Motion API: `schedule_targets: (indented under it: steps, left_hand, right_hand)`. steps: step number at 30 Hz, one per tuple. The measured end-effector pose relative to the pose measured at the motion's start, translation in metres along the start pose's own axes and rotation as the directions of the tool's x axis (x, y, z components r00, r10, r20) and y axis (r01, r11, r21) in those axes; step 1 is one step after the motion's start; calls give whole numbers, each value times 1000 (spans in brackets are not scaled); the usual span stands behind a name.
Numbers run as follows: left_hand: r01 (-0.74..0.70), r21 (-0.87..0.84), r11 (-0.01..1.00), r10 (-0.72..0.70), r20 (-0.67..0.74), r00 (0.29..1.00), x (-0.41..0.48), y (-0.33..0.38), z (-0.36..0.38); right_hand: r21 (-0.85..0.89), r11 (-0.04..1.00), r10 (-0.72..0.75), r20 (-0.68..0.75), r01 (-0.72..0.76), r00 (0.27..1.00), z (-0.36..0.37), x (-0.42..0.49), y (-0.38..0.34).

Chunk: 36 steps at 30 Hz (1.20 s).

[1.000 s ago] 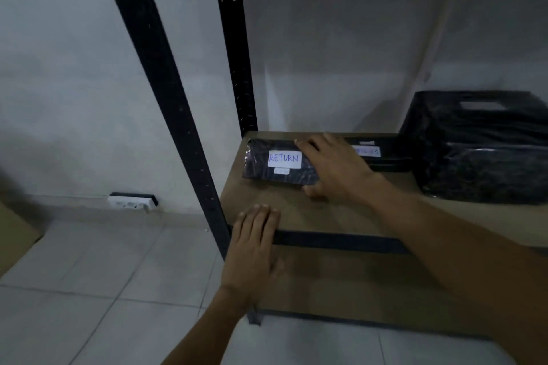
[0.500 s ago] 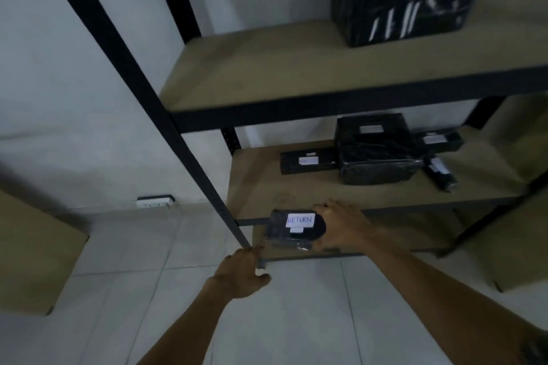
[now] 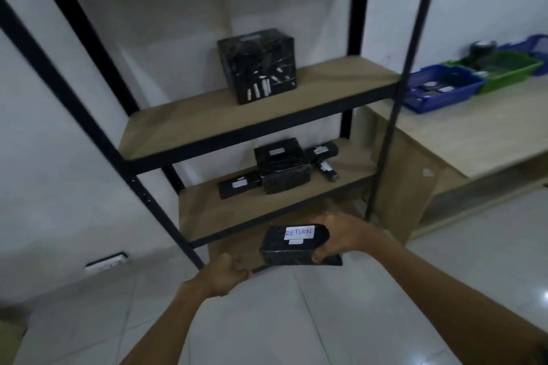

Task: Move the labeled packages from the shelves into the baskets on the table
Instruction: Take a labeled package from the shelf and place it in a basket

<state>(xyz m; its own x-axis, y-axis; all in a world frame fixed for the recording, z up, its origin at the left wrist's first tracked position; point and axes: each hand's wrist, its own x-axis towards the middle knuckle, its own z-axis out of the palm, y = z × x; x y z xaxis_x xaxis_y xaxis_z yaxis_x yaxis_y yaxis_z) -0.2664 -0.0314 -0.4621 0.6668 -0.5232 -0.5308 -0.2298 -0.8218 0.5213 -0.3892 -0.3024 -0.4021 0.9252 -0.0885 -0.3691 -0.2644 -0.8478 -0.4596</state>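
My right hand [image 3: 341,241] grips a black package [image 3: 292,249] labeled "RETURN"; left hand [image 3: 226,274] fisted, empty. Five packages [image 3: 257,65] on the shelves [image 3: 178,133], three baskets [image 3: 441,89] on the right table [image 3: 474,133].

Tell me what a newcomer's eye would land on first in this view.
First, the black package with the white RETURN label, gripped by the right hand low in front of the shelving. Next, the big black wrapped box alone on the upper shelf, with smaller labeled packages clustered on the shelf below. Far right, the blue basket and green basket sit on the table.
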Motion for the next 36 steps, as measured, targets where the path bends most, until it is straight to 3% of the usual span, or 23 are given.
schedule_targets:
  steps: [6,10,21,32,36]
  left_hand:
    - [-154,16,988,154,-33,987,-10,90,38]
    - [-239,-58,969,241,34,970,-15,163,79]
    - [-371,-113,922,380,75,922,33,364,201]
    - [-469,-5,883,464,159,871,116,520,279]
    - [-506,-62,860,509,171,844,165,586,295]
  right_hand:
    - [6,994,109,-119,-109,987,-31,-91,57]
    - [51,985,170,-179,-164,969,-51,-141,109]
    - [46,961,273,-296,-272,915,-118,-255,302]
    - [117,937,350,-332,-330,876,-178,-275,468]
    - [124,922,387,-326,-367,863,-208,-264,532]
